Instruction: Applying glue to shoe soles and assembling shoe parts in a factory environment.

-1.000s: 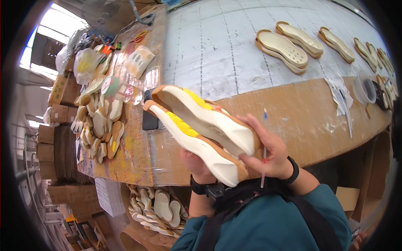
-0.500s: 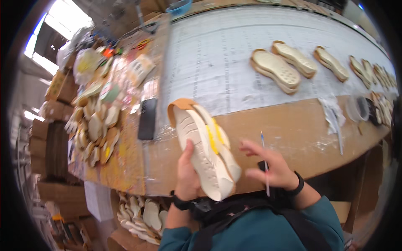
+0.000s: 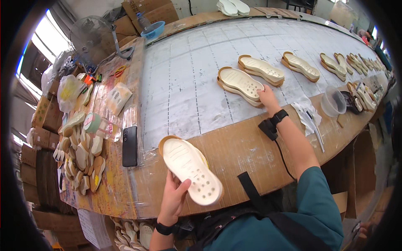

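Note:
My left hand (image 3: pixel 172 198) grips a cream shoe sole (image 3: pixel 190 167) with a tan heel edge, thumb on top and fingers underneath. Its inner face is turned up, with grooves at the heel and small round holes toward the toe. A bit of yellow shows along its right side. My right hand (image 3: pixel 269 99) reaches out over the white sheeted table, its fingers closed on the toe end of another shoe sole (image 3: pixel 238 82). This one lies stacked on a second sole. The undersides of my right fingers are hidden.
More soles (image 3: pixel 261 69) line the white sheet (image 3: pixel 184 83) toward the right. A clear tub (image 3: pixel 333 102) and a white cloth (image 3: pixel 305 115) with a thin stick lie right. Leftward are a black phone (image 3: pixel 130 146), a lidded cup (image 3: pixel 100 125) and a pile of soles (image 3: pixel 81 154).
My right hand has moved from beside the held sole out to the soles on the sheet; the thin stick it carried no longer shows in it. My left hand has lowered its sole.

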`<control>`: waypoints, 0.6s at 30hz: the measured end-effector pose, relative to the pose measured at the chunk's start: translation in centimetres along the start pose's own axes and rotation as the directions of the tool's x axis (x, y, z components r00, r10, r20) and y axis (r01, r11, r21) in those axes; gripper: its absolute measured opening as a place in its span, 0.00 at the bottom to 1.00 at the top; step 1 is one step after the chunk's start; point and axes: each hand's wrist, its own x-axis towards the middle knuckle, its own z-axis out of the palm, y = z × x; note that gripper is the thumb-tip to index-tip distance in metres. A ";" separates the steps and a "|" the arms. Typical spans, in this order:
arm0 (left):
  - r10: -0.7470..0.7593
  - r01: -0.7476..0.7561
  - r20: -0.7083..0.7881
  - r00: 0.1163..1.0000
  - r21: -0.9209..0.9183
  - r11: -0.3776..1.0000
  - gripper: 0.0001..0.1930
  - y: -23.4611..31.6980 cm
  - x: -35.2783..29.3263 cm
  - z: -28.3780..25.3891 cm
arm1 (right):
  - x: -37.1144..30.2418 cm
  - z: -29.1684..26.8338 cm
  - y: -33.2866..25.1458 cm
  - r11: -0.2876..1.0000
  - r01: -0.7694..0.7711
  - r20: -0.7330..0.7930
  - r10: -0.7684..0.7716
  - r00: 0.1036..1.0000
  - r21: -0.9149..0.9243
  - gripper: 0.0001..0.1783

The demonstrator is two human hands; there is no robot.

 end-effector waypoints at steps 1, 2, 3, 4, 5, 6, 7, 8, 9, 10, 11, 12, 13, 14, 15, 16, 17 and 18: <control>-0.033 0.032 0.035 0.999 0.009 0.999 0.32 0.3 -0.2 -0.3 | -0.7 0.3 0.1 1.000 -0.001 0.002 0.001 1.000 -0.001 0.28; -0.061 0.060 0.061 0.996 0.020 0.998 0.32 0.8 -0.7 -0.6 | -1.7 1.1 -0.4 0.987 0.120 -0.047 -0.125 0.991 -0.106 0.28; -0.058 0.057 0.051 0.997 0.022 0.998 0.32 1.0 -1.3 -1.0 | -2.7 1.8 -0.9 0.949 0.232 -0.084 -0.255 0.963 -0.214 0.27; -0.010 0.008 0.010 1.000 0.180 0.984 0.32 1.1 -1.9 -1.3 | -3.7 1.9 -2.1 0.927 0.258 -0.046 -0.281 0.959 -0.273 0.28; 0.044 -0.035 -0.021 0.999 0.335 0.942 0.32 1.3 -2.2 -1.5 | -3.5 2.1 -1.7 0.928 0.258 -0.046 -0.280 0.959 -0.269 0.28; 0.046 -0.036 -0.021 0.999 0.338 0.941 0.32 1.4 -2.3 -1.3 | -3.0 2.4 -0.9 0.970 0.202 -0.045 -0.210 0.977 -0.132 0.26; 0.106 -0.085 -0.040 0.994 0.353 0.932 0.31 1.7 -2.4 -1.3 | -2.8 2.5 -0.7 0.990 0.141 -0.035 -0.140 0.989 0.009 0.24; 0.170 -0.133 -0.070 0.983 0.370 0.919 0.30 2.0 -2.4 -1.5 | -3.4 2.3 -2.8 0.989 0.144 -0.026 -0.143 0.989 0.019 0.24; 0.178 -0.137 -0.077 0.981 0.374 0.917 0.30 2.2 -2.5 -1.5 | -3.8 1.3 -5.0 0.956 -0.190 0.145 0.160 0.976 0.222 0.22; 0.232 -0.195 -0.075 0.970 0.334 0.922 0.29 2.3 -2.6 -1.3 | -4.1 0.8 -6.9 0.786 -0.516 0.362 0.397 0.843 0.341 0.19; 0.290 -0.256 -0.078 0.954 0.293 0.921 0.29 2.5 -2.8 -0.7 | -4.4 0.2 -6.9 0.704 -0.581 0.494 0.364 0.789 0.408 0.18; 0.304 -0.268 -0.087 0.949 0.291 0.919 0.29 2.8 -3.0 -0.2 | -5.2 -0.5 -6.8 0.613 -0.647 0.615 0.311 0.725 0.454 0.16; 0.351 -0.327 -0.038 0.936 0.278 0.903 0.29 3.0 -2.9 0.4 | -6.8 -0.9 -7.8 0.554 -0.667 0.669 0.242 0.702 0.499 0.17; 0.399 -0.384 0.001 0.917 0.267 0.884 0.30 3.3 -3.0 1.0 | -8.9 -1.2 -9.5 0.503 -0.677 0.702 0.178 0.690 0.538 0.18; 0.410 -0.391 -0.019 0.912 0.261 0.882 0.30 3.3 -2.8 1.6 | -10.3 -1.7 -9.9 0.484 -0.697 0.768 0.074 0.636 0.530 0.18; 0.402 -0.406 0.066 0.913 0.240 0.882 0.31 3.3 -2.4 2.2 | -12.3 -2.0 -11.2 0.455 -0.711 0.788 0.033 0.615 0.536 0.22; 0.394 -0.418 0.148 0.907 0.220 0.881 0.31 3.4 -2.2 2.9 | -14.3 -2.1 -12.6 0.463 -0.719 0.802 0.029 0.597 0.518 0.22; 0.379 -0.413 0.185 0.906 0.204 0.888 0.35 3.2 -1.0 3.6 | -15.6 -1.9 -13.4 0.414 -0.736 0.813 -0.018 0.581 0.535 0.25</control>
